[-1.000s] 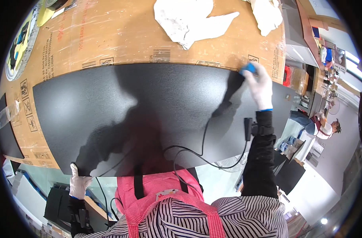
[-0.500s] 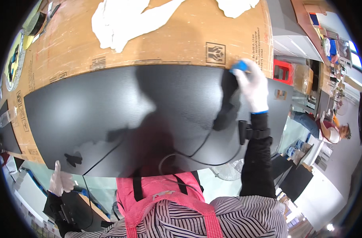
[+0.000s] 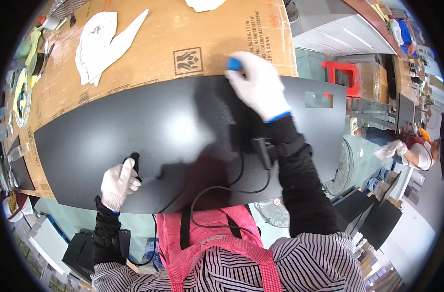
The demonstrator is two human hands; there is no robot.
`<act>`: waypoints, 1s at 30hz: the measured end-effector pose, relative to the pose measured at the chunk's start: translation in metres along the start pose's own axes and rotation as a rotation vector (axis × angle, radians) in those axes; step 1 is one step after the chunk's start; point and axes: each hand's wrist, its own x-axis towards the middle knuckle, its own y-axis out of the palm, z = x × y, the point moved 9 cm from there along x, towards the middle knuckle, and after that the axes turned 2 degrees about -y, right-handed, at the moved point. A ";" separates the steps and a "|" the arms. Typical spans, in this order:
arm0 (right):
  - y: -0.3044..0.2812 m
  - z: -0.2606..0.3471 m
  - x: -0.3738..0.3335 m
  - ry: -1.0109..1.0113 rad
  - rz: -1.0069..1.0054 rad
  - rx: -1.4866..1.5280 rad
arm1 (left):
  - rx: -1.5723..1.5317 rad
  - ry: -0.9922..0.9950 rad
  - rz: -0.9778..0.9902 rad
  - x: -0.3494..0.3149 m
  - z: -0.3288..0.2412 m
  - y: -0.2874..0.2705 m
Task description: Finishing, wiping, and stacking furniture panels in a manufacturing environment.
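Observation:
A long black panel (image 3: 110, 131) lies across the cardboard-covered table in front of me, with a rectangular cutout near its right end. My right hand (image 3: 258, 87), in a white glove, pinches a small blue block-like piece (image 3: 234, 64) at the panel's far edge. The underside of that piece is hidden, so contact with the edge cannot be told. Over the panel's near left part is my left hand (image 3: 120, 185), also gloved. Its thumb points up and its fingers are loosely bent and apart, holding nothing; a dark shadow shows beside the fingertips.
White cloth (image 3: 98, 46) rests on the cardboard (image 3: 154, 39) beyond the panel. Tape and tools lie at the far left. A red stool (image 3: 351, 78) and a floor fan (image 3: 341, 168) stand to the right, where another person (image 3: 419, 151) is at work. Black cables hang near my waist.
My right hand has moved left along the panel's far edge with the blue piece. My left hand has come up from beside the near left corner to over the panel. The view has shifted.

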 end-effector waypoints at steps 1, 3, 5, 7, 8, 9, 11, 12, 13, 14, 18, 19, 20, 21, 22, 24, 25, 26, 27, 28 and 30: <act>-0.019 -0.023 -0.006 0.068 0.037 -0.030 | -0.038 -0.041 0.048 0.004 0.006 0.006; -0.071 -0.084 -0.026 0.166 0.012 -0.165 | -0.115 -0.052 0.144 0.015 0.000 0.019; -0.123 -0.150 -0.049 0.334 -0.024 -0.304 | -0.047 -0.064 0.386 0.014 -0.021 0.043; -0.155 -0.187 -0.063 0.559 -0.092 -0.367 | 0.046 -0.086 0.423 0.016 -0.046 0.063; -0.157 -0.184 -0.062 0.540 -0.136 -0.384 | 0.139 -0.109 0.439 0.016 -0.059 0.075; -0.157 -0.171 -0.060 0.522 -0.184 -0.408 | 0.235 -0.125 0.460 0.017 -0.074 0.090; -0.115 -0.112 -0.039 0.349 -0.177 -0.156 | 0.286 -0.098 0.547 0.015 -0.105 0.121; -0.089 -0.089 -0.033 0.286 -0.115 -0.106 | 0.319 -0.067 0.563 0.014 -0.121 0.135; -0.069 -0.075 -0.028 0.222 -0.053 -0.059 | 0.350 -0.033 0.580 0.014 -0.136 0.151; -0.067 -0.075 -0.027 0.183 -0.043 -0.073 | 0.357 -0.001 0.628 0.016 -0.149 0.171; -0.126 -0.153 -0.055 0.397 -0.075 -0.254 | 0.326 0.166 0.728 0.004 -0.208 0.243; -0.152 -0.177 -0.061 0.378 -0.100 -0.382 | 0.333 0.245 0.731 -0.002 -0.224 0.259; -0.180 -0.204 -0.071 0.410 -0.128 -0.426 | 0.340 0.343 0.746 -0.006 -0.238 0.279; -0.204 -0.230 -0.083 0.534 -0.183 -0.459 | 0.348 0.435 0.766 -0.007 -0.246 0.302; -0.225 -0.256 -0.092 0.592 -0.220 -0.394 | 0.356 0.801 0.727 -0.016 -0.260 0.320; -0.247 -0.281 -0.098 0.616 -0.250 -0.487 | 0.427 0.909 0.626 -0.034 -0.287 0.355; -0.240 -0.273 -0.086 0.549 -0.276 -0.474 | 0.428 0.970 0.499 -0.034 -0.292 0.361; -0.213 -0.254 -0.076 0.464 -0.260 -0.378 | 0.435 1.154 0.351 -0.034 -0.288 0.373; -0.193 -0.225 -0.063 0.378 -0.248 -0.303 | 0.445 1.152 0.350 -0.038 -0.289 0.384; -0.171 -0.199 -0.053 0.305 -0.188 -0.190 | 0.390 1.280 0.189 -0.052 -0.300 0.381; -0.143 -0.180 -0.049 0.223 -0.080 -0.081 | 0.168 1.294 -0.019 -0.066 -0.317 0.375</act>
